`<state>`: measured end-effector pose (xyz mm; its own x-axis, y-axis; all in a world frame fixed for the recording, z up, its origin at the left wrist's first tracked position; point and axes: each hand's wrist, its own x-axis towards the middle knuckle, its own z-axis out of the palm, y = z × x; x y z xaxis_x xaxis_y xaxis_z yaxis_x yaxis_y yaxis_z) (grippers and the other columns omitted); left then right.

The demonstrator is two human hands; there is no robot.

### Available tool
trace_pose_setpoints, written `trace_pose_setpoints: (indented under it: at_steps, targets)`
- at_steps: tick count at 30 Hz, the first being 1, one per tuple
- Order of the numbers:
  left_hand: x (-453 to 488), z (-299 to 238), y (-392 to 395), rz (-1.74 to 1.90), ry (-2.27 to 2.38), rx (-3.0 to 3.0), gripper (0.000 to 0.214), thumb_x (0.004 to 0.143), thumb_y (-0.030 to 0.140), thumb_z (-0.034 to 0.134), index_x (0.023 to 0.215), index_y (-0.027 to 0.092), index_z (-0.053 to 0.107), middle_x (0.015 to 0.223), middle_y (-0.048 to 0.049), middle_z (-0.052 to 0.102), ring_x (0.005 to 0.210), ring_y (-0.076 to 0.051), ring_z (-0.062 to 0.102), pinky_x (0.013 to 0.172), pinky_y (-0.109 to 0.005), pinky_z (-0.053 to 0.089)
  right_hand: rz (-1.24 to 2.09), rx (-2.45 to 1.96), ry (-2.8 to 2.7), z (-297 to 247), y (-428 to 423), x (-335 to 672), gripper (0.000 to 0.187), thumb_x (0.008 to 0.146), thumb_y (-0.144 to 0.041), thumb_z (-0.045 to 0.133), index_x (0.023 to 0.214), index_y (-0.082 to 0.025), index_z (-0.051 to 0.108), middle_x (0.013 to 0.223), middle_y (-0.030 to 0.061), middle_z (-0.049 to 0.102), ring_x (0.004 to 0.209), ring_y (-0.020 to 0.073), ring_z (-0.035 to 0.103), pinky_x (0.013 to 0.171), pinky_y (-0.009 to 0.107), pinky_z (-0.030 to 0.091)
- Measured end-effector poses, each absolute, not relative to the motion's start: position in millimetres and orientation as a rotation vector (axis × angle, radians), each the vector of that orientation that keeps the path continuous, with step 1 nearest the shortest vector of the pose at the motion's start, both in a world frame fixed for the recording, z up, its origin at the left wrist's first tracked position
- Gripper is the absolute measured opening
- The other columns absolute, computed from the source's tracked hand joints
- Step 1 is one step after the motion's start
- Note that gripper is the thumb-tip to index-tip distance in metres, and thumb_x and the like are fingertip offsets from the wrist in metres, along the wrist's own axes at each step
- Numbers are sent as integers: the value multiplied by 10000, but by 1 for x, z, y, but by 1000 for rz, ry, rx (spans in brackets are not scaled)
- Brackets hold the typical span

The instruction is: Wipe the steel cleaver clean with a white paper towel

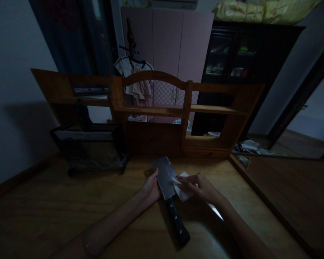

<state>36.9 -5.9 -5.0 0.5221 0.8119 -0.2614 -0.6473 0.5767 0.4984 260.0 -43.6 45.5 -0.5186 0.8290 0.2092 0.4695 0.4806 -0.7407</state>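
A cleaver (166,178) with a broad metal blade and a black riveted handle is held over the wooden table. My left hand (151,187) grips the blade's left edge, the thumb on its upper face and the other fingers hidden beneath. In my right hand (198,185) a white tissue (184,192) is pinched, and its tip touches the blade's right side. The cleaver's handle points down towards me, with neither hand on it.
A black-framed knife rack (89,147) with a dark-handled knife in it stands on the table (118,212) at left. Behind runs a wooden shelf unit (153,111) with a small drawer (206,153). Beyond are a pink wardrobe (167,54) and hanging clothes (142,84).
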Motion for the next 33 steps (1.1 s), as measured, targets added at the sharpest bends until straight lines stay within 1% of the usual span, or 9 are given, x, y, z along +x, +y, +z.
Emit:
trace_pose_setpoints:
  at_steps: [5, 7, 9, 11, 14, 19, 26, 29, 33]
  targets:
    - [38, -3, -7, 880, 440, 378, 539, 969, 460, 384, 1208, 10, 558, 1141, -220, 673, 1112, -303, 625, 1035, -440, 403, 772, -1034, -2257, 49, -46, 251, 382, 955, -422, 445, 1189, -223, 673, 1304, 65, 593, 1191, 295, 580, 933, 390, 499]
    - [39, -2, -7, 892, 455, 361, 517, 974, 448, 375, 1213, 27, 557, 1127, -208, 680, 1102, -299, 630, 1040, -449, 396, 746, -985, -2299, 46, -43, 248, 376, 951, -390, 465, 1265, -247, 614, 1361, 52, 544, 1264, 271, 515, 1001, 393, 457]
    - [39, -1, -7, 902, 454, 353, 502, 978, 438, 368, 1217, 37, 555, 1115, -200, 685, 1079, -296, 641, 1039, -461, 391, 715, -938, -2329, 39, -40, 246, 410, 934, -366, 504, 1328, -265, 552, 1423, 41, 477, 1332, 252, 435, 1065, 401, 400]
    - [39, -1, -7, 897, 422, 365, 501, 981, 435, 360, 1221, 41, 557, 1117, -199, 685, 1071, -296, 644, 1036, -466, 390, 691, -926, -2339, 33, -38, 245, 452, 924, -357, 526, 1367, -270, 506, 1477, 40, 403, 1374, 242, 369, 1101, 407, 360]
    - [39, -2, -7, 889, 395, 369, 487, 984, 424, 361, 1215, 49, 570, 1129, -192, 683, 1068, -291, 645, 1035, -460, 391, 683, -935, -2351, 28, -35, 244, 466, 933, -356, 516, 1390, -276, 476, 1509, 39, 351, 1401, 227, 319, 1123, 403, 330]
    - [38, -8, -4, 911, 385, 335, 472, 974, 420, 396, 1217, 55, 572, 1162, -191, 669, 1070, -295, 643, 1035, -474, 392, 784, -939, -2303, 25, -34, 245, 488, 924, -384, 540, 1397, -295, 459, 1515, 26, 342, 1415, 223, 282, 1139, 409, 302]
    - [38, -8, -4, 922, 410, 318, 475, 964, 417, 423, 1221, 46, 568, 1174, -203, 657, 1086, -302, 631, 1034, -486, 394, 968, -926, -2251, 28, -33, 249, 485, 898, -408, 584, 1361, -287, 507, 1524, 41, 324, 1429, 242, 242, 1149, 443, 263]
    - [38, -5, -5, 922, 433, 320, 480, 966, 421, 414, 1218, 41, 568, 1178, -207, 655, 1078, -310, 634, 1029, -502, 397, 985, -928, -2248, 31, -34, 249, 485, 894, -397, 593, 1357, -277, 513, 1526, 53, 316, 1431, 245, 235, 1150, 440, 259]
    - [38, -6, -5, 898, 384, 323, 511, 972, 436, 383, 1224, 30, 565, 1210, -220, 634, 1123, -319, 610, 1034, -499, 393, 1006, -922, -2255, 33, -34, 251, 483, 887, -399, 601, 1349, -283, 521, 1517, 56, 331, 1428, 247, 243, 1149, 445, 257]
